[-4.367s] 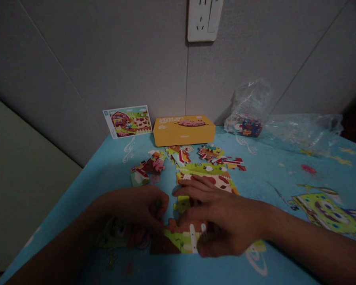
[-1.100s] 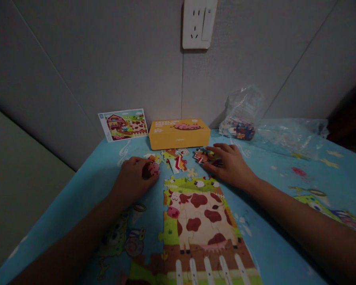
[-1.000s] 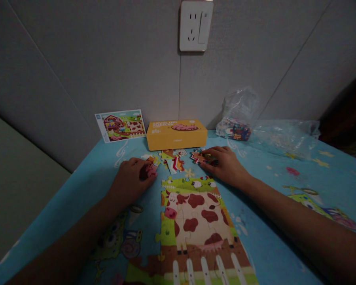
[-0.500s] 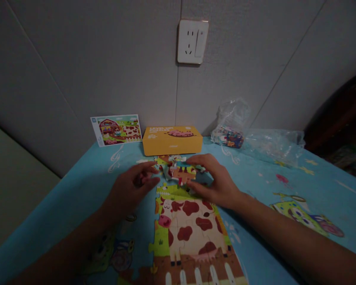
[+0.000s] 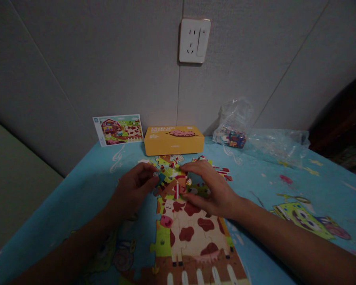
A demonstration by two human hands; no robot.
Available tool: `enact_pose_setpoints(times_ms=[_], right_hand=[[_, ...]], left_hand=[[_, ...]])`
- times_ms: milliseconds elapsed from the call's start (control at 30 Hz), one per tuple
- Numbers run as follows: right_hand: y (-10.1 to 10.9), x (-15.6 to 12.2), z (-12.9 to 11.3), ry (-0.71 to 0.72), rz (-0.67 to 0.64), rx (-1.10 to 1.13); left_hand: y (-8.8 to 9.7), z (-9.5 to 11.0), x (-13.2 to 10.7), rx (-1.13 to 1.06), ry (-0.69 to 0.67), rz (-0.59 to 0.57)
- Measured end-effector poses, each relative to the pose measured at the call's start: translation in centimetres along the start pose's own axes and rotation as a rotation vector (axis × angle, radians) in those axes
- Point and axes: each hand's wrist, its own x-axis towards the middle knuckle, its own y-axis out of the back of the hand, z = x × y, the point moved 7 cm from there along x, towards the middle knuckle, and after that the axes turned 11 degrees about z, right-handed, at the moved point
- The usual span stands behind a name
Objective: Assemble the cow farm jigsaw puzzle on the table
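Observation:
A partly joined jigsaw puzzle [image 5: 192,233] with a spotted cow and a white fence lies on the blue tablecloth. Over its far end, my left hand [image 5: 136,188] pinches a puzzle piece [image 5: 161,180] with blue on it between thumb and fingertips. Close beside it, my right hand [image 5: 210,188] grips another puzzle piece [image 5: 182,183], brown and red, between thumb and index finger. The two pieces overlap in view, and I cannot tell whether they are joined. More loose pieces [image 5: 224,172] lie behind my right hand, partly covered by it.
A yellow puzzle box [image 5: 174,147] stands against the wall. Left of it leans a farm picture card [image 5: 121,130]. Rightward sit a clear bag of puzzle pieces [image 5: 233,134] and a crumpled plastic bag [image 5: 279,146]. A wall socket [image 5: 195,40] is above.
The piece in my right hand has turned and come nearer, toward my left hand. My left hand now shows a blue piece at its fingertips. Loose pieces behind my right hand have come into view.

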Motion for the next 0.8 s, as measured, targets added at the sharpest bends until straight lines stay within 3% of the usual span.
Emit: enact_pose_setpoints(times_ms=[167, 233, 300, 500, 800], right_hand=[[0.3, 0.1, -0.3, 0.009, 0.042, 0.002], [0.3, 0.0, -0.3, 0.012, 0.049, 0.012], [0.1, -0.1, -0.4, 0.012, 0.032, 0.015], [-0.8, -0.3, -0.2, -0.019, -0.043, 0.03], [-0.6, -0.3, -0.6, 0.002, -0.036, 0.058]], left_hand=[[1.7, 0.2, 0.6, -0.108, 0.036, 0.221], [1.9, 0.1, 0.7, -0.106, 0.045, 0.255], [1.3, -0.1, 0.7, -0.096, 0.06, 0.194], [-2.5, -0.9, -0.9, -0.137, 0.133, -0.176], [-2.0, -0.5, -0.9, -0.056, 0.059, -0.161]])
